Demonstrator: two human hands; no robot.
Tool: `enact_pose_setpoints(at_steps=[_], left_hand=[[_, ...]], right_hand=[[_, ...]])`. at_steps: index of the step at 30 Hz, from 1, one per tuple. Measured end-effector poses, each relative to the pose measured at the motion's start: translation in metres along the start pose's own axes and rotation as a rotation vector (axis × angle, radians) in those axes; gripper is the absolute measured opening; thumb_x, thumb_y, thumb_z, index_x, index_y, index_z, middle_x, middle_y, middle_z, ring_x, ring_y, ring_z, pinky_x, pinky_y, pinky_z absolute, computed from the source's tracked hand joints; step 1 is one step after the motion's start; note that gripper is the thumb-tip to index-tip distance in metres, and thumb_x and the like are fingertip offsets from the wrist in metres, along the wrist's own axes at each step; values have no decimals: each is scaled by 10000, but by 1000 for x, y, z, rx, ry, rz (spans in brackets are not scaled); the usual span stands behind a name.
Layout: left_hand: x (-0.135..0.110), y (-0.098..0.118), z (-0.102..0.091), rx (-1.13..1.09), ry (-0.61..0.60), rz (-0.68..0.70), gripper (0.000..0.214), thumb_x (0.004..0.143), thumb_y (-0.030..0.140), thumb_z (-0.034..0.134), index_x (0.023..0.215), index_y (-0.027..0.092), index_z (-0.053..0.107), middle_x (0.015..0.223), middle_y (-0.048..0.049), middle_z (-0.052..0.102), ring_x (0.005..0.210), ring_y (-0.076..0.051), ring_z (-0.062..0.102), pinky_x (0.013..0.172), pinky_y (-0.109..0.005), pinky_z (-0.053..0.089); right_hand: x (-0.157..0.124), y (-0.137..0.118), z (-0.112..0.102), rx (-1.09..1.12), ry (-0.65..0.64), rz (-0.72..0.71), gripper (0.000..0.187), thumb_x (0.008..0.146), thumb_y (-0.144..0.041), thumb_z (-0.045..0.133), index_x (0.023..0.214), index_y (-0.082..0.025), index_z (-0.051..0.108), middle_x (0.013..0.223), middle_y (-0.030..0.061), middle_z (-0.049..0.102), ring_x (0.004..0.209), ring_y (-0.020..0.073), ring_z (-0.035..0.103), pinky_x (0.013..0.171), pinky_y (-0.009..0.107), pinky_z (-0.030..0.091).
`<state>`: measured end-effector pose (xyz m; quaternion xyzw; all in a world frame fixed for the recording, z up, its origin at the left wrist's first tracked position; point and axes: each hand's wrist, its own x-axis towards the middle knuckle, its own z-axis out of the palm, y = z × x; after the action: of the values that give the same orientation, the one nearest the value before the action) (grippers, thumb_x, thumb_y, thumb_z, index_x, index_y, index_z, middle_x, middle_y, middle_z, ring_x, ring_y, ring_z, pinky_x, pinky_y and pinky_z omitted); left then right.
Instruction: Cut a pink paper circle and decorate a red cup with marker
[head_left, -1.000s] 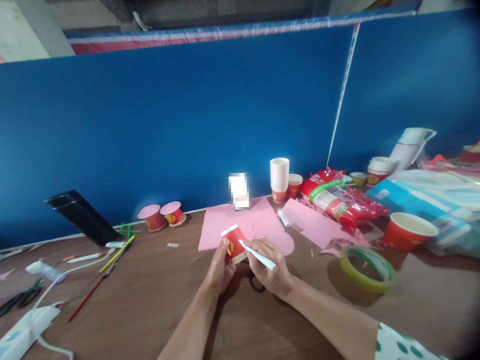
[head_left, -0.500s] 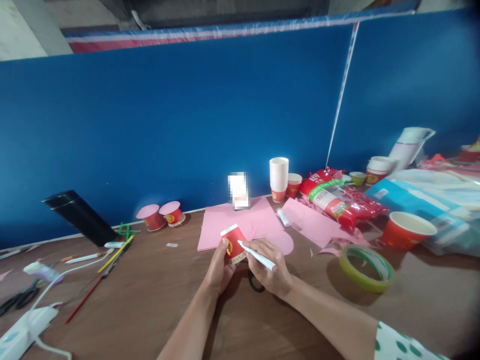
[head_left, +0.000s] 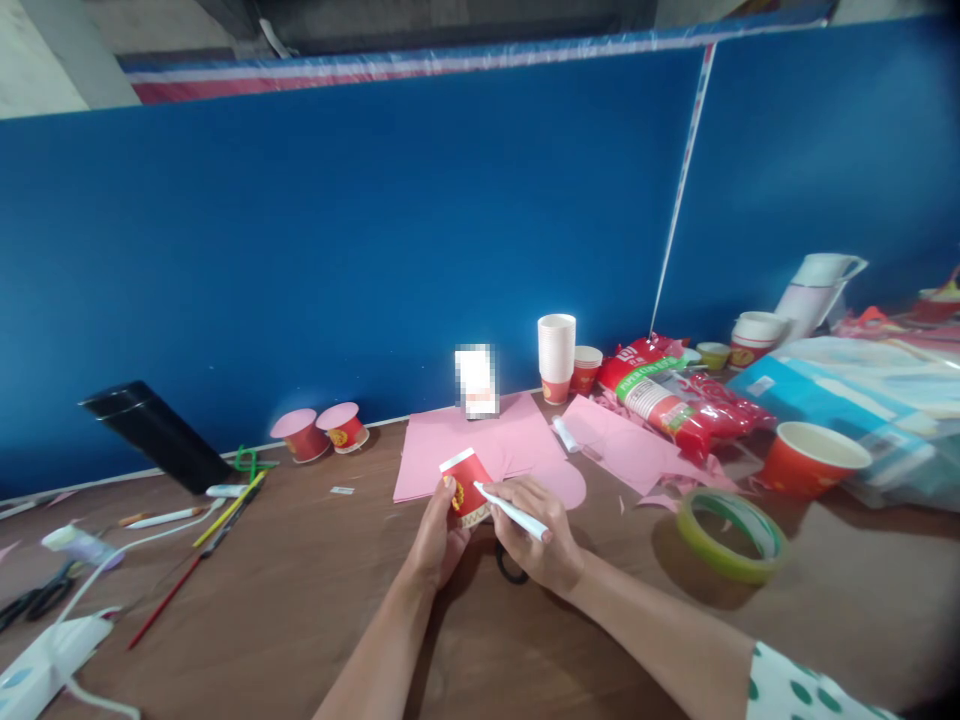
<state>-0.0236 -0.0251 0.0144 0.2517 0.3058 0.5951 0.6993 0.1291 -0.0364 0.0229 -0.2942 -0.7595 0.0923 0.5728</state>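
Observation:
My left hand (head_left: 437, 540) is closed around a red paper cup (head_left: 470, 476) with a gold emblem, a white band at its far end and a zigzag line near its close end. Between the fingers of my right hand (head_left: 541, 530) is a white marker (head_left: 517, 512), its tip at the cup's red side. Whether the tip touches the cup, I cannot tell. A black ring (head_left: 510, 566), perhaps a scissor handle, shows partly under my right hand. Pink paper sheets (head_left: 427, 455) lie just beyond both hands, with a marker cap-like white piece (head_left: 565, 434) at their right.
A tape roll (head_left: 731, 535) and a red cup (head_left: 814, 460) are at right, near a red paper-cup bag (head_left: 667, 390). Stacked cups (head_left: 556, 355) stand by the blue partition (head_left: 375, 230). Two pink-topped cups (head_left: 298, 435), a black bottle (head_left: 157, 435) and a power strip (head_left: 52, 660) are at left.
The view has shifted very slightly. Both hands keep their hold on the cup and the marker, with no clear movement.

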Motion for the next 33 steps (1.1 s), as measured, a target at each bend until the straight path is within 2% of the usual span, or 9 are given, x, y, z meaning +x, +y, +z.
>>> enact_pose_setpoints(at_steps=[6, 20, 33], left_hand=[[0, 0, 0, 7, -12, 2, 227, 821, 344, 685, 964, 176, 631, 952, -40, 720, 867, -183, 675, 864, -325, 499], [2, -3, -5, 20, -29, 16, 261, 814, 362, 692, 983, 172, 631, 965, -49, 719, 883, -196, 674, 865, -336, 505], [0, -3, -2, 104, -83, 22, 298, 841, 385, 664, 1043, 166, 639, 1016, -66, 726, 960, -227, 681, 938, -387, 499]], right_hand=[[1, -1, 0, -13, 3, -7, 230, 897, -126, 528, 1074, -214, 646, 930, 80, 734, 820, 224, 665, 746, 388, 561], [0, 1, 1, -13, 4, -16, 226, 900, -119, 528, 1080, -211, 630, 917, 77, 728, 814, 218, 661, 745, 380, 554], [0, 4, 1, -20, 14, -19, 234, 906, -115, 518, 1092, -210, 625, 951, 78, 727, 838, 220, 659, 760, 384, 557]])
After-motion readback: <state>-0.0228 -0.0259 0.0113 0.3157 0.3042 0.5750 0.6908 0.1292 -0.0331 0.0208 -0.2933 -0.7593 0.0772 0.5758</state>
